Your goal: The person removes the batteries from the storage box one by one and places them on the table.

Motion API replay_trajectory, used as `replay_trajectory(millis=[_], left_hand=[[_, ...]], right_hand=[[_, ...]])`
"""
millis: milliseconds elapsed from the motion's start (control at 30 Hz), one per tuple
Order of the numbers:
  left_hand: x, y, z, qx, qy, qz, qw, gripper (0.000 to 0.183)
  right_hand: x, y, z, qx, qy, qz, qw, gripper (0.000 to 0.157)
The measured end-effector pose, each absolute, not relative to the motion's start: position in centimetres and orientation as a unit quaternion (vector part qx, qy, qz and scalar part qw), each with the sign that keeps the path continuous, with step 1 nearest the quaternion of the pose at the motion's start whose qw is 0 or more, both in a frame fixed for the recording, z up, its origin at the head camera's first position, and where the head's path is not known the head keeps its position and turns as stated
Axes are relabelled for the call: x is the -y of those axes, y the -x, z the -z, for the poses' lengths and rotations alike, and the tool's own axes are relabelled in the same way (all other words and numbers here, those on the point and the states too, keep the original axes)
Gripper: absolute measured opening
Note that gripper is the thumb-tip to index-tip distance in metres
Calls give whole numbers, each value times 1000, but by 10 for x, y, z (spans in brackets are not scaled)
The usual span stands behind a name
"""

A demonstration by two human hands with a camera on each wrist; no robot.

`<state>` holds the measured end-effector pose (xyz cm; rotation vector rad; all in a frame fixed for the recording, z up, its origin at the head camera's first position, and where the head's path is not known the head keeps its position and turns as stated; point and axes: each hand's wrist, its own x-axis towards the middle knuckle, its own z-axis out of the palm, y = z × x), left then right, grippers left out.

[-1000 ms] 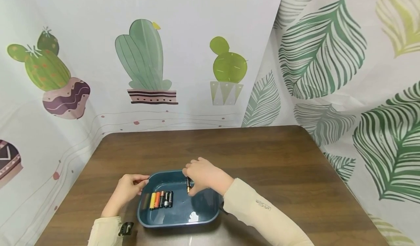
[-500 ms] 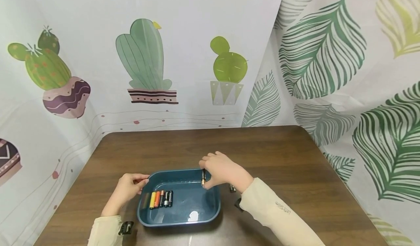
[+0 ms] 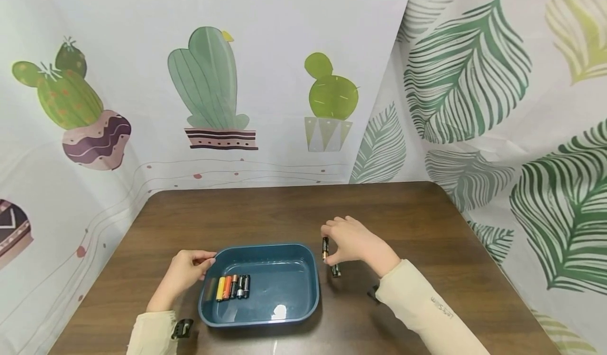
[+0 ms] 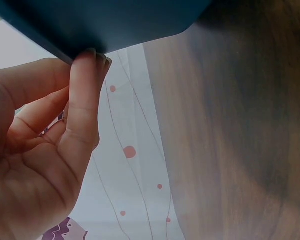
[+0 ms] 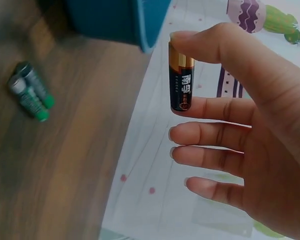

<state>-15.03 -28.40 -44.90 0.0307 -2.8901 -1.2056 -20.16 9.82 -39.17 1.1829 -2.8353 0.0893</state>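
My right hand [image 3: 353, 242] pinches a black battery with a gold end [image 5: 181, 80] lengthwise between thumb and forefinger, held up to the right of a blue tray [image 3: 284, 321]. At the tray's upper left corner my left hand [image 3: 182, 273] pinches the rim; in the left wrist view the thumb and fingers [image 4: 84, 95] meet at its edge. Inside the tray, toward its left wall, several batteries [image 3: 233, 287] lie side by side in a row: yellow, orange and dark ones. Two green and black batteries [image 5: 31, 92] lie on the table below the right hand.
All of this is on a brown wooden table [image 3: 403, 213] with rounded far corners. Behind it hangs a white cloth [image 3: 280, 81] printed with cacti, and a leaf-printed cloth [image 3: 479, 176] hangs on the right.
My right hand has carried the black and gold battery rightward, from above the tray to beyond its right edge, uncovering the batteries on the table. The left hand stays at the rim.
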Motion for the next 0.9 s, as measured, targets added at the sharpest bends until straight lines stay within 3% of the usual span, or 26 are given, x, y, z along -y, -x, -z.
replay_trajectory(millis=[900], left_hand=[[285,149,449,920,-9,391,6,19]], right_hand=[[-132,210,450,936,-342,-42,-66,39]])
